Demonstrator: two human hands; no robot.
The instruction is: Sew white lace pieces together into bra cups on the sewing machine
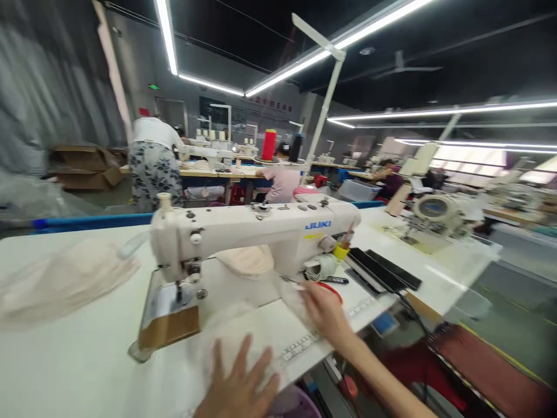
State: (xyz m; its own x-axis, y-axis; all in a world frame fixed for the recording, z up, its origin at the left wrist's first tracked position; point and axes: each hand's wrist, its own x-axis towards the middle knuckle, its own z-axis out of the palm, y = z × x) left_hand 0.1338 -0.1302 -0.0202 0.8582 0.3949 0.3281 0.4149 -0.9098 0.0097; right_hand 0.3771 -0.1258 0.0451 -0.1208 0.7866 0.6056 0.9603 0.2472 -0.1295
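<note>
A pale cloth piece (232,328), blurred, lies on the bench (96,366) at the spread fingers of the left hand (239,383). A thin whitish piece (296,305) shows beside the right hand (325,313), which partly hides a red-handled tool (336,289), apparently scissors.

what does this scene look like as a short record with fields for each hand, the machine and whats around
left hand: fingers spread, over blurred pale cloth
right hand: beside a red loop; too blurred to tell what it holds
machine: white sewing machine marked JUKI, on a white table
left of machine: pale fabric heap
near machine's right end: yellow cup, black marker
background: red thread cone, person in white top
</note>
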